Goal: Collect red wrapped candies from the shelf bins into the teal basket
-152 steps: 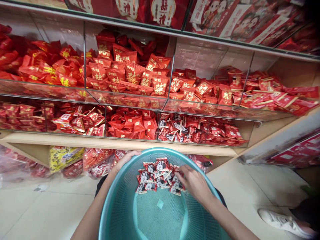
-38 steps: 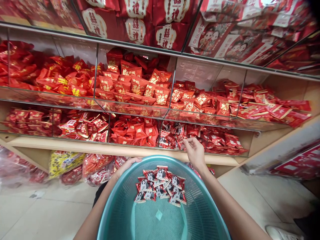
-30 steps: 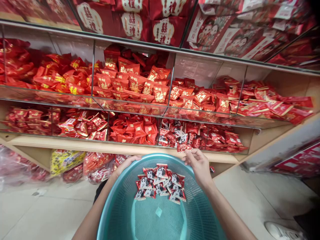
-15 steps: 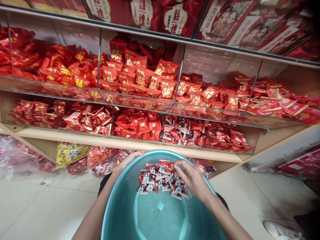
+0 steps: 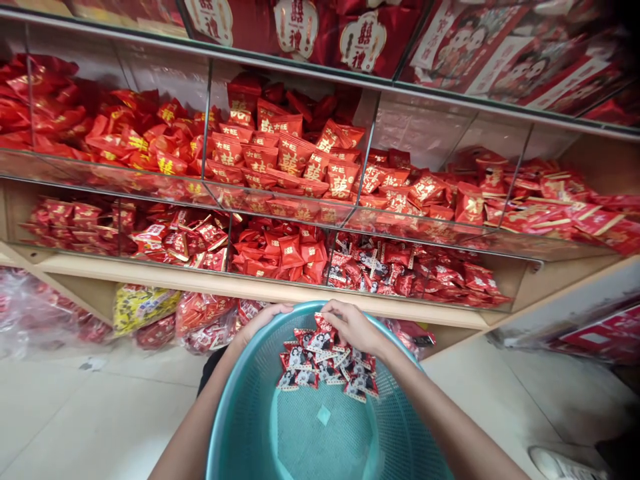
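Shop shelving fills the view ahead of you: two rows of glass-fronted bins (image 5: 280,200), every one heaped with red sweets. Along the top of the frame sit red gift bags (image 5: 300,23) with gold-edged labels. On the lower row, the cartoon bin (image 5: 400,270), just above your right hand, holds red packets printed with little black-and-white figures, and the plain bin (image 5: 285,250) next to it is packed with solid red pillows. Under the wooden shelf (image 5: 150,273) there are clear sacks, a yellow sack (image 5: 140,307) among them, resting on the pale tiled floor (image 5: 75,413). Now to you: the teal mesh basket (image 5: 240,427) is held low in front of you, its far rim just below the shelf edge. Your left hand (image 5: 263,319) is on that far rim, grip wrapped firmly over the edge. Your right hand (image 5: 353,328) is inside the basket at the far side, palm down, fingers (image 5: 333,310) curled onto the top of the pile of packets (image 5: 325,367), which carry the same cartoon print as the bin above. That grip is narrow, fingertips touching the uppermost packet, but I can't tell whether you're pinching it or only resting on it. The pile lies bunched together on the far slope of the basket wall, with a small pale square (image 5: 324,415) on the mesh below it. At lower right, a white shoe (image 5: 560,460) stands on the floor, belonging to someone else.
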A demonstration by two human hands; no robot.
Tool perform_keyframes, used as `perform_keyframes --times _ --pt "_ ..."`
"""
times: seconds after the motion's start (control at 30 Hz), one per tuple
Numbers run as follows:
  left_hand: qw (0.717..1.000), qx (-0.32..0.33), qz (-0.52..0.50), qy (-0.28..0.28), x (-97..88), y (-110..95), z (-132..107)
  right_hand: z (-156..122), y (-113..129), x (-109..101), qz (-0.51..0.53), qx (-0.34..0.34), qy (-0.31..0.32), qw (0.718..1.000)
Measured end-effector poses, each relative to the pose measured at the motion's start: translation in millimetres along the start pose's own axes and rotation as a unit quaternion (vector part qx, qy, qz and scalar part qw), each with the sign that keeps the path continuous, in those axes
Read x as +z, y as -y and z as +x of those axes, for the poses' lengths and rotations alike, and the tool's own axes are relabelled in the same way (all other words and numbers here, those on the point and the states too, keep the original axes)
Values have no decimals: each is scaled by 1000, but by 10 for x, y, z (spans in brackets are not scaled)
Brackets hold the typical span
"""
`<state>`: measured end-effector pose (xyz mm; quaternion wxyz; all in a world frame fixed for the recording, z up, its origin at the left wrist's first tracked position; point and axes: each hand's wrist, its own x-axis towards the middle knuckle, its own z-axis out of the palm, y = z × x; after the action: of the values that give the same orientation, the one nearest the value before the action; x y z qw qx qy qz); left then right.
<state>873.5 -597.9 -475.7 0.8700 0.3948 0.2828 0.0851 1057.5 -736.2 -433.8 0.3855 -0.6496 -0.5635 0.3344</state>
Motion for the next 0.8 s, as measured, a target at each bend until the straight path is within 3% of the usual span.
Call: perform_keyframes --times 0.1,0.27,0.53,0.8 --pt "999 -14 -9 28 -4 -6 -1 143 -83 74 -26 4 33 999" --pt "1000 8 3 18 -48 10 54 272 -156 170 -73 5 33 997" --pt "999 -14 -6 33 -36 9 48 172 -94 248 -150 -20 -36 988" --pt "1000 -2 6 16 -17 -10 27 -38 -32 76 -208 -72 -138 966"
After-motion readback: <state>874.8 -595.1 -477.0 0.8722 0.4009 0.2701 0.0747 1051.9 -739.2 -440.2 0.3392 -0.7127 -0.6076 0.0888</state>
